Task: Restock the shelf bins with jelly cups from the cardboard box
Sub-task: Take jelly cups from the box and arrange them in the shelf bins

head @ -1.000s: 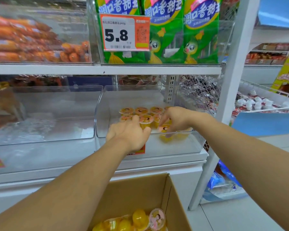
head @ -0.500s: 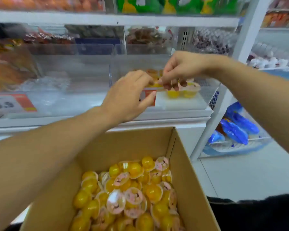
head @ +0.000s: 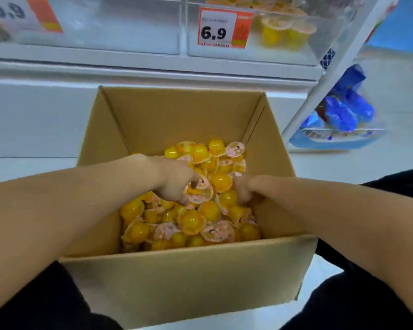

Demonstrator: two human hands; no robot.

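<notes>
An open cardboard box point(head: 184, 277) sits low in front of me, holding a heap of yellow jelly cups point(head: 193, 220) with pink printed lids. Both my hands are down inside it. My left hand point(head: 174, 179) rests on the pile with its fingers curled around a cup with a pink lid. My right hand point(head: 244, 188) is at the box's right wall, fingers bent down among the cups; what they hold is hidden. Above, the clear shelf bin point(head: 324, 32) with a 6.9 price tag point(head: 224, 28) holds several jelly cups point(head: 284, 32).
A second clear bin point(head: 119, 25) stands left of the stocked one, with a 9.9 tag point(head: 22, 13). A white shelf upright point(head: 332, 65) slants down on the right, and blue packets point(head: 346, 108) lie in a wire basket behind it. Dark trousers flank the box.
Both hands have left the shelf bin and dropped into the cardboard box. My view has tilted down from the shelf to the box.
</notes>
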